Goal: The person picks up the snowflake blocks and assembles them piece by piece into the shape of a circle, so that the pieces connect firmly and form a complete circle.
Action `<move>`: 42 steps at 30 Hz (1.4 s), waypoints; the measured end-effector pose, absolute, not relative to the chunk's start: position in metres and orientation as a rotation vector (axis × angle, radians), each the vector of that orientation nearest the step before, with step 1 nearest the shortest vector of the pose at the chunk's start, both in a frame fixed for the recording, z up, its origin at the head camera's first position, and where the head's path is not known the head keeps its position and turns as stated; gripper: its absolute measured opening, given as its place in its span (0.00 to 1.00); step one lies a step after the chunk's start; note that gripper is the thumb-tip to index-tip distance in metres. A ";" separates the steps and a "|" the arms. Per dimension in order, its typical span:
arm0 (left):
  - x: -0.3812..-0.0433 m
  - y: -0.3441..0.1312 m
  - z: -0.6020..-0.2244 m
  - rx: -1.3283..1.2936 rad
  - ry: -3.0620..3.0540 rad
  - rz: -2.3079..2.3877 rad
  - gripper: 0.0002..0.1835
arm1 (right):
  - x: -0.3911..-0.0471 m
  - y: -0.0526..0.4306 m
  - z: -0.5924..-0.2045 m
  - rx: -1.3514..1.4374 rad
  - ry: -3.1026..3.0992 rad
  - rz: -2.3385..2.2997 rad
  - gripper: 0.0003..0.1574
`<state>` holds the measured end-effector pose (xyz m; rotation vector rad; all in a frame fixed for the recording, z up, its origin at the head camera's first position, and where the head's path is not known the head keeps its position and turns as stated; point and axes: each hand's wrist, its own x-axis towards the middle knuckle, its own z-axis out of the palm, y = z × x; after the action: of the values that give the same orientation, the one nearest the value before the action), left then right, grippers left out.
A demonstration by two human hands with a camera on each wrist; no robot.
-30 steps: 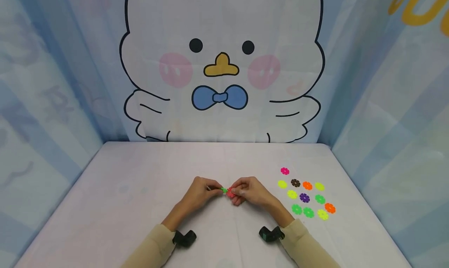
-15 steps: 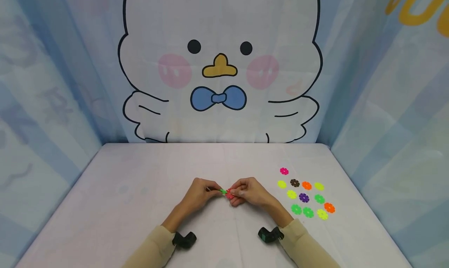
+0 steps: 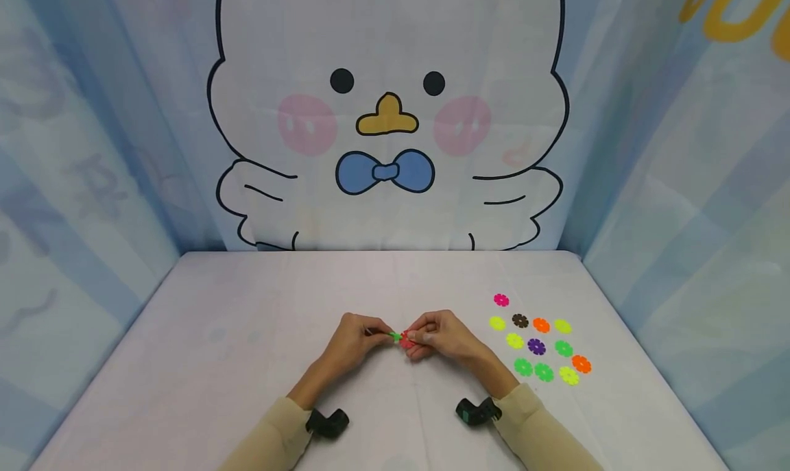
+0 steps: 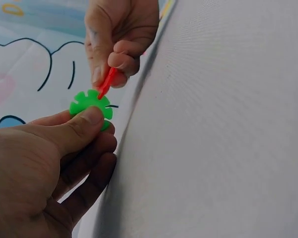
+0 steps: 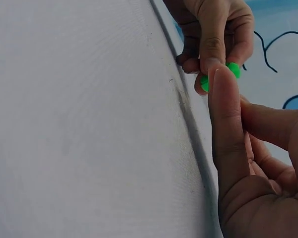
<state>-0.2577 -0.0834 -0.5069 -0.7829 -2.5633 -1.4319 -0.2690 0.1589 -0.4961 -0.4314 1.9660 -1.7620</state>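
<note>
Bright green round plastic disc with a notched rim [image 4: 88, 100]: it was pinched at the fingertips of the left hand [image 3: 350, 341], thumb laid across its face and fingers behind, above the pale table [image 3: 216, 361]. Just to its right, seemingly touching it, was a red notched plastic disc [image 4: 107, 85], gripped between thumb and fingers of the right hand [image 3: 446, 337]. The relation that counted, it seemed, was rim against rim: in the left wrist view the green disc showed its face, while the red one stood nearly edge-on, its long axis slanting from the right fingers down to the upper right of the green rim. Each hand was nearest the disc it held. Farther right, well apart from both discs, lay loose flat notched discs in pink, yellow, brown, orange, purple and green [image 3: 544, 371].

Whether the red edge sat inside a notch or merely rested against the rim could not be told. The left thumb covered part of the green disc; the right fingers hid part of the red one, and in the right wrist view no red showed at all.
</note>
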 end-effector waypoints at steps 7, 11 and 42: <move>-0.257 -0.082 -0.508 -0.787 -2.526 -1.471 0.02 | -0.268 0.159 -0.497 -0.415 1.930 -1.790 0.12; -0.257 -0.081 -0.507 -0.770 -2.524 -1.478 0.02 | -0.268 0.157 -0.494 -0.370 1.955 -1.784 0.12; -0.251 -0.078 -0.499 -0.434 -2.645 -2.590 0.19 | -0.268 0.160 -0.483 -0.384 2.255 -1.590 0.15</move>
<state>-0.2510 -0.0782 -0.4990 -0.4342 -2.6452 -2.5903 -0.2676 0.1596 -0.4828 -0.3841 2.2549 -1.5904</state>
